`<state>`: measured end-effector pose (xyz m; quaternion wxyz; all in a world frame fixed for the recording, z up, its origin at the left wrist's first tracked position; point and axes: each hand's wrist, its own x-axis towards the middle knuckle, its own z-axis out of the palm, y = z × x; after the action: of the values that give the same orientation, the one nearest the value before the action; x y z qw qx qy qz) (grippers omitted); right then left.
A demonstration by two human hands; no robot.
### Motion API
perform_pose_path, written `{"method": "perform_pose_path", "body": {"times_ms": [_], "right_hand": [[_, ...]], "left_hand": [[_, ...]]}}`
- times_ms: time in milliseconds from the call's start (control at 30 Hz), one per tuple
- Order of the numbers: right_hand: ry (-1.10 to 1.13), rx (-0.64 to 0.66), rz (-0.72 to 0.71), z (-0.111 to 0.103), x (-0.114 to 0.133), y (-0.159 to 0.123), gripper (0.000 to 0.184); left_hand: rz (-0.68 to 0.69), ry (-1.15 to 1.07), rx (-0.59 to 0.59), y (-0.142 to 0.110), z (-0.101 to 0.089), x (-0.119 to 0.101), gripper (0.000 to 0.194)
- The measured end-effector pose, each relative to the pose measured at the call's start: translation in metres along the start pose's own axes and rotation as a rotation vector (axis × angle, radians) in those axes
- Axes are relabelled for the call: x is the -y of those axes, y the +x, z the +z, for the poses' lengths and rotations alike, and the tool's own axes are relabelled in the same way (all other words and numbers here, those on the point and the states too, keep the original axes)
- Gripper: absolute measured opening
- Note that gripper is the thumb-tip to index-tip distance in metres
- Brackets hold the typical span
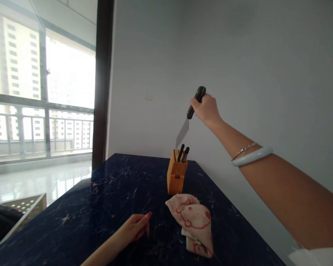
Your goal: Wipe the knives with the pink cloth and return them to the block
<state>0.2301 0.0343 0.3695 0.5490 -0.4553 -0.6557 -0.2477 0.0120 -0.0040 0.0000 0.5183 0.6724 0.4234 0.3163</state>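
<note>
Raised over the far end of the table, my right hand is wrapped round the black handle of a cleaver. Its broad blade slants down, with the tip just above or at the top of a wooden knife block; whether it is inside a slot I cannot tell. Two black-handled tools stand in the block's slots. My left hand rests low near the table's front, its fingers curled loosely together, with nothing visible in them. Between the block and me lies a crumpled pink cloth, to the right of my left hand.
The dark blue marbled table stretches away toward a grey wall. A perforated chair is at the table's left side. Beyond it are large windows and a balcony railing.
</note>
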Motion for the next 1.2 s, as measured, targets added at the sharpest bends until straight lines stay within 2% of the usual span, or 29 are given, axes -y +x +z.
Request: {"method": "perform_pose_path", "body": {"times_ms": [200, 533, 767, 867, 1000, 1200], "right_hand": [[-0.021, 0.082, 0.010, 0.012, -0.005, -0.008, 0.019], [-0.038, 0.159, 0.033, 0.020, -0.012, -0.014, 0.020], [-0.087, 0.258, 0.160, 0.047, -0.023, -0.019, 0.018], [-0.091, 0.327, 0.235, 0.064, -0.031, -0.026, 0.017], [-0.071, 0.482, 0.313, 0.086, -0.044, -0.038, 0.024], [-0.056, 0.696, 0.372, 0.104, -0.056, -0.053, 0.029]], "left_hand": [[0.016, 0.005, 0.016, 0.006, -0.001, 0.012, 0.066], [0.027, 0.001, 0.030, 0.005, -0.001, 0.012, 0.065], [0.032, 0.029, 0.029, 0.003, 0.000, 0.008, 0.068], [0.034, 0.032, 0.028, 0.001, 0.000, 0.005, 0.068], [0.048, 0.022, 0.031, 0.001, -0.001, 0.007, 0.067], [0.074, -0.007, 0.056, 0.000, -0.002, 0.009, 0.060]]}}
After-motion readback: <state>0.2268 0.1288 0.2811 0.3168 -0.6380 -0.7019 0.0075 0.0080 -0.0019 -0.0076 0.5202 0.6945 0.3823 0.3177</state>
